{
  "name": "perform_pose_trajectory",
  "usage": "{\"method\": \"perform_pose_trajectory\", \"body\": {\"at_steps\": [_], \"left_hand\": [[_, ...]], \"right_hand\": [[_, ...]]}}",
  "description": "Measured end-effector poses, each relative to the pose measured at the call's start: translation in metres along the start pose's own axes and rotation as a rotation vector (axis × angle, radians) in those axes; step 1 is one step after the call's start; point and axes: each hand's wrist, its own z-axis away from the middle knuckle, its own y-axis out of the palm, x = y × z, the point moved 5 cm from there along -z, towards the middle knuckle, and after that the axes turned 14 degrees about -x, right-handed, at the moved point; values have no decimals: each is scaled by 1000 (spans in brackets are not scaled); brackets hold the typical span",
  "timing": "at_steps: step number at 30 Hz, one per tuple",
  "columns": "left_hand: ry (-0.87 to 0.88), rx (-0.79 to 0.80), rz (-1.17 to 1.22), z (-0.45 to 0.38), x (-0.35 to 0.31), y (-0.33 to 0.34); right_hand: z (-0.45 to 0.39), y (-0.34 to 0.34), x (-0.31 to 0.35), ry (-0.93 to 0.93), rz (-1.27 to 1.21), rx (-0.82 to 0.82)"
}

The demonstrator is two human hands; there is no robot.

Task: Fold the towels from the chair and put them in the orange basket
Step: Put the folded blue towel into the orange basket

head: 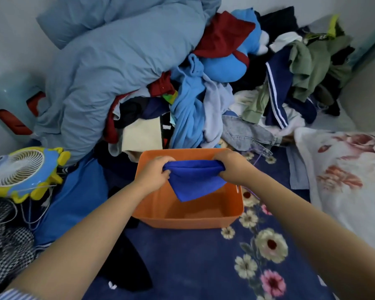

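Floral blue bedspread (204,267), orange basket (188,219), blue towel (193,180) pinched between both hands' fingers (167,173)

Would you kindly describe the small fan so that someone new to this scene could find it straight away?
Start at the orange basket on the dark floral bedding, where both hands hold a blue towel. Look to its left, below the big grey-blue duvet. There lies the fan: the only hard plastic toy-like thing among the fabrics, with a white round grille in a yellow-and-blue cartoon body.
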Motion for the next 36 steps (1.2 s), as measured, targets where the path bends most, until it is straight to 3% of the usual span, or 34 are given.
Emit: {"method": "perform_pose_trajectory", "body": {"at_steps": [9,16,21,25,29,31,32,34,36], "left_hand": [[-27,127,-33,-90,80,94],[150,65,-66,-103,114,154],[179,253,-219,-65,139,223],[81,704,-207,-31,156,276],[110,902,-396,-14,171,292],[82,868,-345,-15,171,295],[38,772,-313,-21,170,293],[-124,562,-246,-36,176,290],[-319,548,-148,-39,183,294]], "right_hand": [[-93,95,-66,107,2,137],[-105,144,-92,143,200,71],[-68,220,-111,108,419,353],[-45,267,-123,113,458,550],[-32,296,-137,159,442,791],[-36,300,-144,237,394,758],[-43,300,-145,270,382,697],[-52,303,-149,359,388,603],[-52,311,-151,443,412,623]]}}
